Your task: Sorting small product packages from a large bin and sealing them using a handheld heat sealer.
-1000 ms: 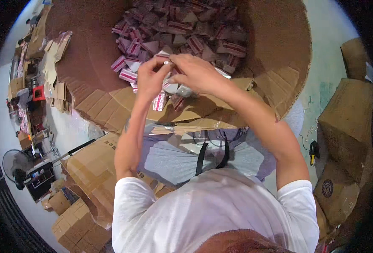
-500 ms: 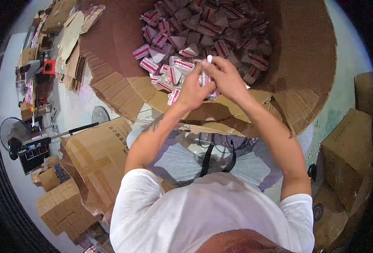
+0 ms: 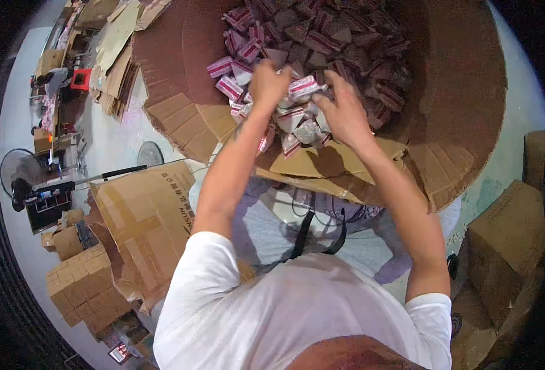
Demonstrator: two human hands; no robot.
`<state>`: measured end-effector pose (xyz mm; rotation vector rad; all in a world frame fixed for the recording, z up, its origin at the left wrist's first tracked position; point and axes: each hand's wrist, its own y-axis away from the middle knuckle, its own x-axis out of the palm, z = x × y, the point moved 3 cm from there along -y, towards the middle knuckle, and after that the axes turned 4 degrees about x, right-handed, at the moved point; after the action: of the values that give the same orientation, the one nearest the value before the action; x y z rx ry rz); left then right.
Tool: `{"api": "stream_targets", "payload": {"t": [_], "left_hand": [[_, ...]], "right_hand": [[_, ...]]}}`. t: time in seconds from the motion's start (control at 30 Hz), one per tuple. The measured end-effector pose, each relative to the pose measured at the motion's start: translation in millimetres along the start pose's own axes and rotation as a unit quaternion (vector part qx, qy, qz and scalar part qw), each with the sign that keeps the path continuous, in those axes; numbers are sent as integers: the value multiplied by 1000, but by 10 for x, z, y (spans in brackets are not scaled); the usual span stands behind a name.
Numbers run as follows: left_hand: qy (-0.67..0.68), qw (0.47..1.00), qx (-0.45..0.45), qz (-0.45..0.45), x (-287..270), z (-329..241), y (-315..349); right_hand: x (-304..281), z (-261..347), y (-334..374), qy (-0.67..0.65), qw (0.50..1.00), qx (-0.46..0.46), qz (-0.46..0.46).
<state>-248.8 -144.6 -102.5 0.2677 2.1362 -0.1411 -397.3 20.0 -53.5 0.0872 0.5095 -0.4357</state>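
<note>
Honestly, from my end this looks like the handling-packets step, at the lower edge of the pile [image 3: 322, 40] inside the big box [image 3: 457, 74], upper middle of the frame. Right hand [image 3: 345, 114] is spread wide, nothing in it that I can see; left hand [image 3: 271, 86] is blurred, so I can't tell its grip. One packet [image 3: 303, 87] sits between them; I'd say taking it calls for a light pinch. It's whitish with a magenta stripe, kinda shiny.
</note>
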Motion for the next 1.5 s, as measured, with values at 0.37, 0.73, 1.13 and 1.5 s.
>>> {"api": "stream_targets", "payload": {"t": [0.37,0.73,1.13,1.5], "left_hand": [[-107,968,-215,77,903,500,-1023],[317,892,208,245,115,-402,-209],[479,737,99,466,-240,-458,480],[-10,959,175,224,291,-413,446]], "right_hand": [[43,226,309,87,969,-90,213],[-273,197,-177,-120,984,25,-129],[-180,140,-75,-202,979,3,14],[3,157,226,291,929,-156,167]]}}
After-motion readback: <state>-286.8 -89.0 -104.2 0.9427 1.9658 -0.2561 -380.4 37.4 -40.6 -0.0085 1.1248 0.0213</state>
